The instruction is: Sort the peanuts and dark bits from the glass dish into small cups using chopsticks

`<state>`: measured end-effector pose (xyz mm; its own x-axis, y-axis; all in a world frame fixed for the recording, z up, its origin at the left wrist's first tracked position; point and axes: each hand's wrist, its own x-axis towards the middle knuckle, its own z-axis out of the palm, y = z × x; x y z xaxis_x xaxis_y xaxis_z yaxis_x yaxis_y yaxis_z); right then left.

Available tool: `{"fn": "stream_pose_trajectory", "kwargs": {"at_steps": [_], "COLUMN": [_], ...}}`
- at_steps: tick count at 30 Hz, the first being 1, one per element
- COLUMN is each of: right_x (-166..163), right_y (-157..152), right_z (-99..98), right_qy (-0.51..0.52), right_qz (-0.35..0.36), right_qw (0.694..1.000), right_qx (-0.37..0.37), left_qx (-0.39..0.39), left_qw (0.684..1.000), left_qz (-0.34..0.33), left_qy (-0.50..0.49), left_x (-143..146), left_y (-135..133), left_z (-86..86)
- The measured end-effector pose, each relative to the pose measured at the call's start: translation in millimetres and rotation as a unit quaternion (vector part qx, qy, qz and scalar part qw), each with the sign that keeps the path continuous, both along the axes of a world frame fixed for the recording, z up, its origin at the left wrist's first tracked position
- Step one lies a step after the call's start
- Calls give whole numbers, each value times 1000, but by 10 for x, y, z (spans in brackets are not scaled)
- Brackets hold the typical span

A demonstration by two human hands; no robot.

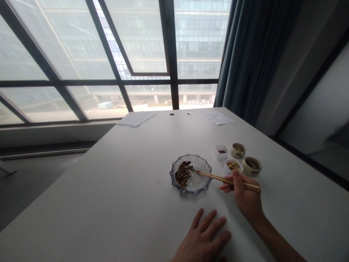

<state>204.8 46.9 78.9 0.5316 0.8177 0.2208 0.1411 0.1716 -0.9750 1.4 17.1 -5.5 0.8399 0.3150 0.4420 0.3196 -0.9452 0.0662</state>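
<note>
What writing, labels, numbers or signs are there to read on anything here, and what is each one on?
"风", perhaps: one dark character on the farther cup, too small to be sure.
A dark mark on the nearer cup: too blurred to read.
Paper stack at the far left of the table and loose sheets at the far right: no readable print.

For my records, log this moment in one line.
right hand: holds chopsticks, tips over dish | left hand: spread, palm down | dark pieces: in dish
</note>
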Motion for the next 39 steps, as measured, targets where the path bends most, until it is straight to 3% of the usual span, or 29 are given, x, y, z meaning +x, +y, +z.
{"fn": "stream_pose_trajectory", "kwargs": {"at_steps": [10,16,23,39], "right_x": [65,92,115,11], "right_y": [-40,-91,-62,-48], "right_z": [91,163,6,53], "right_qy": [-4,-14,-6,60], "right_qz": [-40,21,66,-12], "right_qw": [999,1000,998,998], "right_qx": [22,8,-21,-6], "left_qx": [-34,-44,-40,-85], "left_qw": [999,999,998,995], "left_qz": [-3,2,1,-4], "left_qy": [41,32,42,44], "left_x": [1,1,3,4], "left_y": [-24,-30,-29,-37], "left_z": [-24,23,11,38]}}
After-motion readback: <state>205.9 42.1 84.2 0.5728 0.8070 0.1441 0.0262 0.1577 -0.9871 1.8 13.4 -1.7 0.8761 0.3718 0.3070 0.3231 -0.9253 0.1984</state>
